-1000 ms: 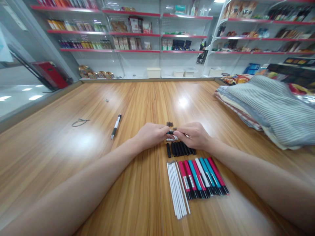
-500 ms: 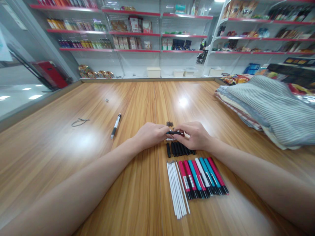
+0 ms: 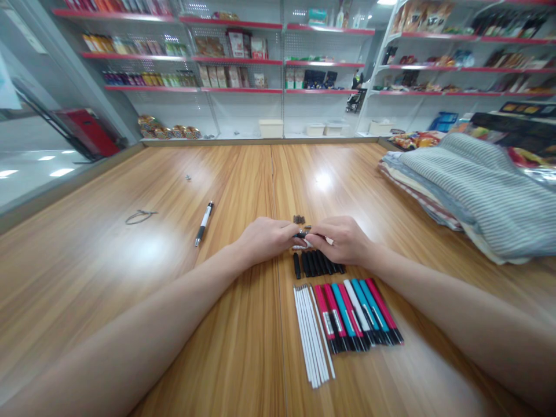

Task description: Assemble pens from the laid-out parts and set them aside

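My left hand (image 3: 268, 238) and my right hand (image 3: 344, 238) meet over the table, both closed on a pen (image 3: 300, 235) whose dark middle shows between the fingertips. Fingers cover most of it. Just below them lies a row of black pen grips (image 3: 319, 263), the right ones partly behind my right hand. Nearer me are white ink refills (image 3: 313, 339) side by side, with pink, teal and white pen barrels (image 3: 359, 315) to their right. Small dark metallic pieces (image 3: 299, 219) sit beyond my fingertips. Small whitish parts (image 3: 299, 247) are partly hidden under the hands.
A white and black pen (image 3: 204, 223) and a thin grey loop (image 3: 141, 216) lie on the left of the wooden table (image 3: 234, 347). Folded striped cloths (image 3: 473, 191) are piled at the right. Stocked shelves (image 3: 238, 58) stand behind the table's far edge.
My right fingers have closed further over the pen, moving slightly left, so the black length that showed between the hands is now mostly covered. My left hand stays put.
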Tool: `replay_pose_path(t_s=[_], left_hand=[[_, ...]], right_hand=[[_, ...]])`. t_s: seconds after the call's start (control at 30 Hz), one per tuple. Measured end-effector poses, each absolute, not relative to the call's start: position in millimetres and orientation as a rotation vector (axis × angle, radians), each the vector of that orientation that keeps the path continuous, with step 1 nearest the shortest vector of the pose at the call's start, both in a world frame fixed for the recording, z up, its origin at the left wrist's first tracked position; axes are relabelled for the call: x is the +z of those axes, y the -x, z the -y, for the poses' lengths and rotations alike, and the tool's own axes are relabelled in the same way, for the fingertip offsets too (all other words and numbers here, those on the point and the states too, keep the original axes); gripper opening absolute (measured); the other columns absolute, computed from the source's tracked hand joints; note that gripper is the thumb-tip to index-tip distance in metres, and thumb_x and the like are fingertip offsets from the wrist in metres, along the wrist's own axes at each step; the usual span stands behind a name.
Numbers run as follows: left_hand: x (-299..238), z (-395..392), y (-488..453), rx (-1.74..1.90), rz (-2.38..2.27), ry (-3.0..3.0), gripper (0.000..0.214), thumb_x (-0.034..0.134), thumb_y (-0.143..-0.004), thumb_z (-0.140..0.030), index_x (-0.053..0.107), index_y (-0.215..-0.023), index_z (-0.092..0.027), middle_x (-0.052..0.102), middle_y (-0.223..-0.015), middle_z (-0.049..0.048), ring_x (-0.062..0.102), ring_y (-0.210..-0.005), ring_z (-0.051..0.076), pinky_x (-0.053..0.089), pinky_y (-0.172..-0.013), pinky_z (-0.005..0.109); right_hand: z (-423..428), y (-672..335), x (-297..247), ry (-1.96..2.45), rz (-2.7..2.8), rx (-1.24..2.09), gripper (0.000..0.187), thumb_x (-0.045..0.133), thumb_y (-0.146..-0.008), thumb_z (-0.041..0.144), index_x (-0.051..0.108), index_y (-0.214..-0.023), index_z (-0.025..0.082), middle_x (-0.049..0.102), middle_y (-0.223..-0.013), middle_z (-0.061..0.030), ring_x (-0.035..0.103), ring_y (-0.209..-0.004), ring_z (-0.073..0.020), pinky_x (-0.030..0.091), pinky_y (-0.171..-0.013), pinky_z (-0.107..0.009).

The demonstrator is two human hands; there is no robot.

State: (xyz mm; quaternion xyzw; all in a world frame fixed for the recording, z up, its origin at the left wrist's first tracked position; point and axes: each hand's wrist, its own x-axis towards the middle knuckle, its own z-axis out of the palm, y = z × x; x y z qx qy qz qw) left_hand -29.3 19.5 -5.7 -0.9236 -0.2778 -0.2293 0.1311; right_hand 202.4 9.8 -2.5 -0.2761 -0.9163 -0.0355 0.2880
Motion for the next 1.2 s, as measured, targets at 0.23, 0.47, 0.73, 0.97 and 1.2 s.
replay_pose_path(t_s=[0.23,0.47,0.73,0.97,1.2], left_hand=[[-4.8,-19.4,29.9,-0.656,0.797,2.665,0.038,0.041,-0.097,-0.043,0.058,-0.078,-0.015,0.065,-0.067,0.0019,0.057,-0.053,0.010,0.023,-0.045,0.022],[-4.9,-18.7,29.0,-0.661,0.775,2.670,0.042,0.041,-0.096,-0.049,0.058,-0.077,-0.016,0.064,-0.066,0.0014,0.057,-0.052,0.009,0.024,-0.044,0.022],[-5.7,-18.6,28.9,-0.664,0.782,2.655,0.039,0.042,-0.097,-0.046,0.057,-0.076,-0.016,0.064,-0.066,0.0008,0.057,-0.053,0.010,0.023,-0.044,0.022],[-5.1,-18.7,29.6,-0.668,0.800,2.660,0.041,0.040,-0.097,-0.046,0.059,-0.078,-0.015,0.063,-0.065,0.0020,0.056,-0.053,0.010,0.023,-0.045,0.022],[-3.9,-17.6,27.9,-0.665,0.810,2.665,0.044,0.040,-0.097,-0.048,0.055,-0.073,-0.015,0.062,-0.063,0.0015,0.055,-0.052,0.010,0.022,-0.046,0.023]], right_hand=[[-8.6,-202.2,-2.1,0.756,2.412,-0.050,0.023,0.055,-0.091,0.036,0.064,-0.088,0.016,0.064,-0.074,-0.0024,0.056,-0.067,-0.0106,0.033,-0.062,-0.024],[-9.3,-201.8,-1.2,0.725,2.489,-0.085,0.035,0.045,-0.096,0.032,0.057,-0.067,0.015,0.056,-0.060,-0.0008,0.048,-0.057,-0.0087,0.029,-0.059,-0.025],[-8.5,-200.3,0.9,0.715,2.440,-0.162,0.029,0.049,-0.094,0.031,0.060,-0.073,0.016,0.060,-0.066,-0.0020,0.051,-0.063,-0.0104,0.031,-0.062,-0.026],[-8.5,-199.4,3.4,0.710,2.407,-0.144,0.026,0.054,-0.092,0.037,0.063,-0.080,0.016,0.061,-0.072,-0.0038,0.051,-0.070,-0.0127,0.034,-0.065,-0.027],[-8.9,-198.8,3.7,0.704,2.443,-0.209,0.035,0.048,-0.095,0.031,0.055,-0.064,0.016,0.056,-0.062,-0.0024,0.045,-0.064,-0.0121,0.031,-0.064,-0.028]])
